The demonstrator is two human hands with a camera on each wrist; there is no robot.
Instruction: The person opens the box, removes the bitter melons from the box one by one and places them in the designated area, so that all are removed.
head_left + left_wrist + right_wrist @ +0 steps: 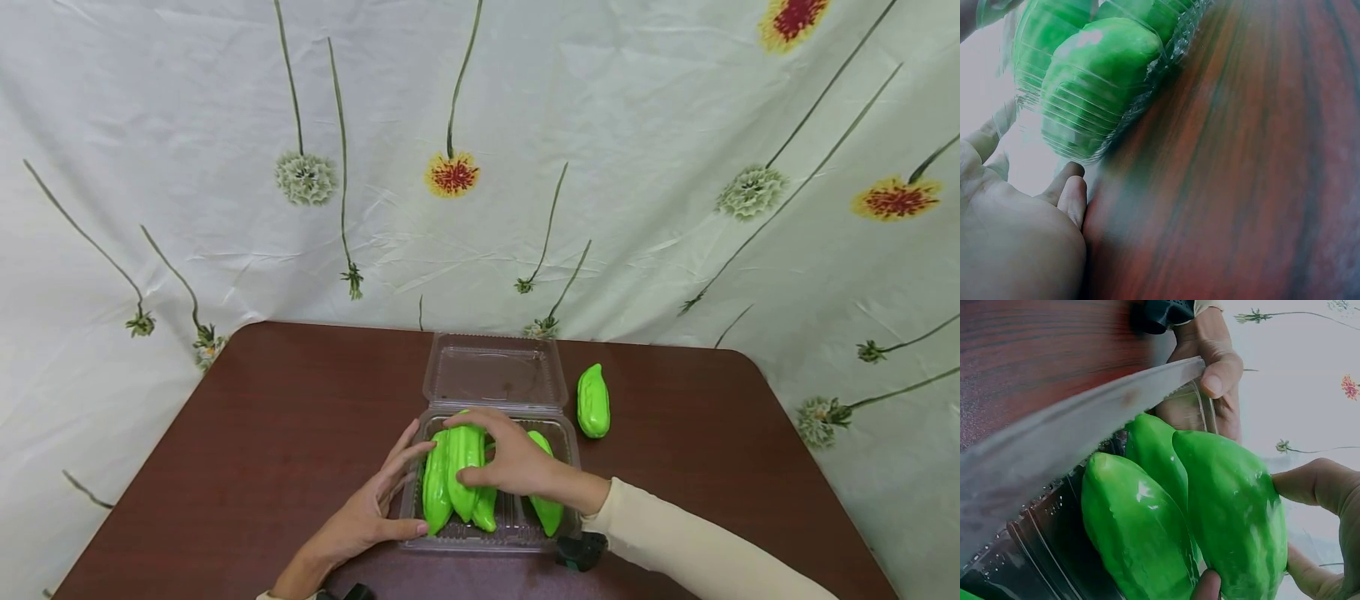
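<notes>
A clear plastic clamshell container (491, 543) lies open on the table with several glossy green, papaya-shaped fruits in it. My right hand (517, 458) reaches over it and holds one green fruit (1235, 506) between thumb and fingers, on the left side of the container. Another green fruit (437, 487) lies to its left, and one more fruit (1135, 525) shows close beside it. At the container's right side rests a separate fruit (546, 500). My left hand (367, 504) is spread along the left wall, fingers fairly straight, thumb at the near left corner.
The container's raised lid (495, 375) lies back toward the far edge. A single green fruit (593, 402) lies on the brown table (315, 392), right of the lid. Behind the table hangs a white flowered cloth (637, 208).
</notes>
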